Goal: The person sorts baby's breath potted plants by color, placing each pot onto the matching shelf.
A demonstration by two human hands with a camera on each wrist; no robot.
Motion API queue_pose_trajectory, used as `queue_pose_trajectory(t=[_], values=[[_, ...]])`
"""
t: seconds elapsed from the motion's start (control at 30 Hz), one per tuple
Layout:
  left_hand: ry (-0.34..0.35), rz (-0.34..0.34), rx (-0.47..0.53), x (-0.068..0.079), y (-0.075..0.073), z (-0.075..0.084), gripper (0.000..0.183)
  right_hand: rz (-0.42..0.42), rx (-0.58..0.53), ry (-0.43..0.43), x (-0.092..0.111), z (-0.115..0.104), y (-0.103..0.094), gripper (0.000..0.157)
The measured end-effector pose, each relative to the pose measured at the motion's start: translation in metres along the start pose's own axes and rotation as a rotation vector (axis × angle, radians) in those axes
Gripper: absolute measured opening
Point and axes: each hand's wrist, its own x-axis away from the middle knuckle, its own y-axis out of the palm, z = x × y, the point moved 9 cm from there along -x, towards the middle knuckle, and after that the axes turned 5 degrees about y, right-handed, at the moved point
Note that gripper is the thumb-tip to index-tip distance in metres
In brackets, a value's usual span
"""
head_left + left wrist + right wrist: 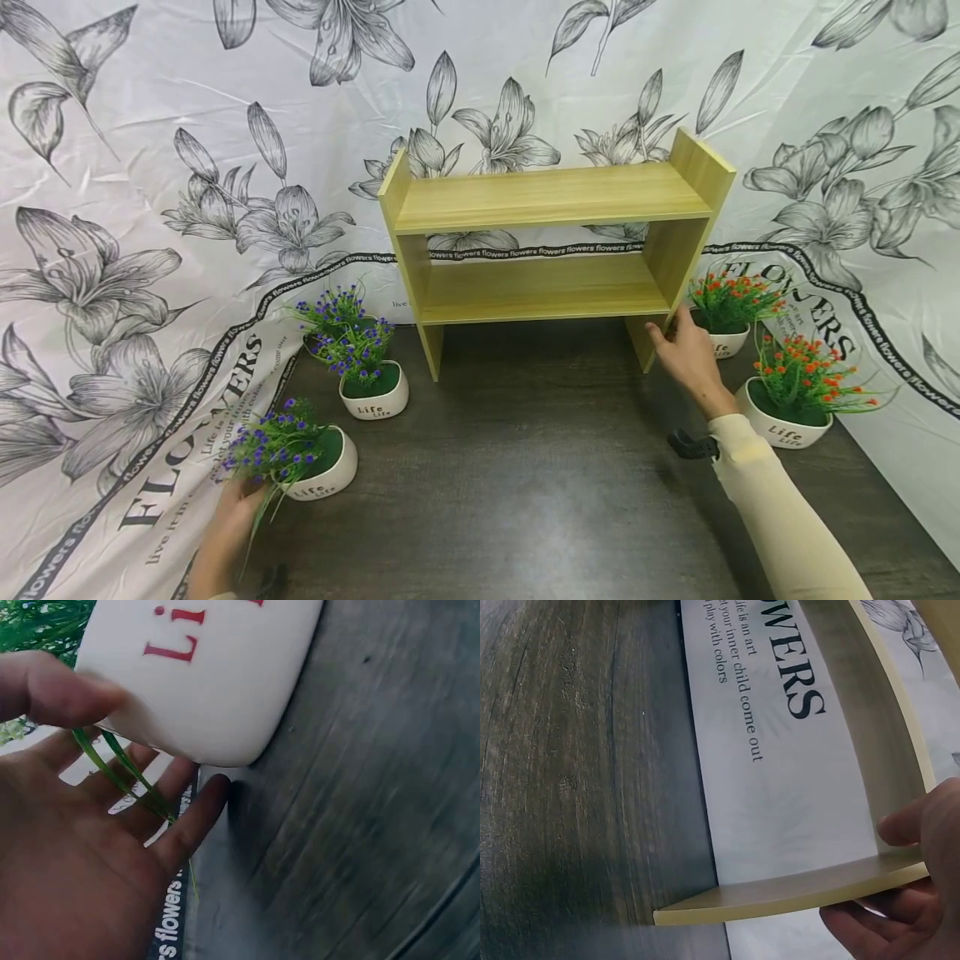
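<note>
My left hand (242, 504) is at the left end of a white pot (324, 477) of purple flowers on the dark table. In the left wrist view, the thumb lies against the white pot wall (202, 697); the fingers stretch loosely behind and below it, with green leaf blades (135, 780) across them. My right hand (688, 354) pinches the right side panel of a light wooden two-tier desk shelf (547, 196) near its lower board. In the right wrist view, the thumb of the right hand (930, 862) is inside the side panel (802, 894), fingers outside.
A purple-flowered pot (375, 396) stands left of the shelf, with more purple flowers (330, 308) behind it. Orange-flowered pots, one behind (729, 342) and one nearer (783, 421), stand at the right beside my forearm. White flower-printed cloth (187, 167) hangs around the dark table (517, 500).
</note>
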Motion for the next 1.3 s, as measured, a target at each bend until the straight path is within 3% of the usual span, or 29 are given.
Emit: queue_pose_trajectory(t=[0.07,0.17,0.3,0.47,0.6,0.77,1.1,1.3], values=[[0.004,-0.058,0.002,-0.003,0.009,0.002,0.071,0.003,0.005,-0.003,0.0,0.0,0.0,0.053],[0.068,-0.088,0.019,-0.004,0.016,0.008,0.085,0.014,0.006,-0.01,0.001,0.0,-0.001,0.051],[0.147,-0.061,0.01,-0.004,0.021,0.014,0.094,0.035,0.008,-0.017,0.0,0.001,-0.001,0.045],[0.189,-0.011,-0.014,-0.006,0.027,0.017,0.081,0.091,0.023,-0.027,0.0,0.001,-0.002,0.031],[0.186,-0.029,-0.026,-0.011,0.034,0.018,0.076,0.117,0.03,-0.038,0.0,0.0,-0.003,0.025],[0.184,-0.002,-0.074,-0.012,0.034,0.021,0.081,0.118,0.04,-0.036,-0.001,-0.001,-0.004,0.024],[0.098,-0.025,-0.104,-0.012,0.036,0.017,0.09,0.113,0.042,-0.03,-0.002,0.001,-0.003,0.028],[0.121,-0.015,-0.102,-0.013,0.038,0.021,0.093,0.143,0.043,-0.013,-0.004,0.002,-0.006,0.027]])
